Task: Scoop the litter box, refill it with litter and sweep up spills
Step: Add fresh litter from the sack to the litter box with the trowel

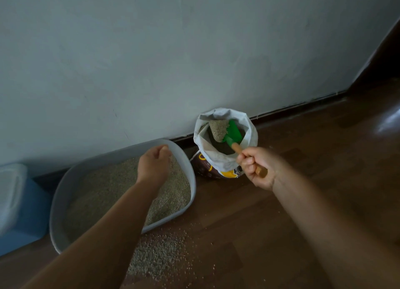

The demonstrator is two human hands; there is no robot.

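My two bare forearms fill the bottom of the view, reaching out over a dark wooden floor [281,202]. Using the grey litter box [65,184] as the landmark: my left hand [154,165] hovers above its far right corner, fingers loosely curled and grasping nothing. My right hand [256,167] is off to the right of the box, clenched around the wooden handle of a green scoop [231,135]. The scoop's blade is heaped with pale litter and sits inside the open mouth of the litter bag [225,158], which stands just beyond the box's right corner, against the wall. The bag's white top is rolled down; its lower part is brown with yellow print.

The box itself holds a bed of beige litter [104,191] across its whole floor. My left forearm crosses over the box's near rim and hides part of it. In front of the box, on the floor, lies a wide patch of spilled litter [158,256], thickest near the rim and thinning into scattered grains toward the right.

To the left of the box stands a blue bin [28,213] with a translucent white lid, blurred at the frame's edge.

Behind the box rises a plain grey-white wall [173,50], meeting the floor at a dark baseboard. The floor shows a bright glare at far right.
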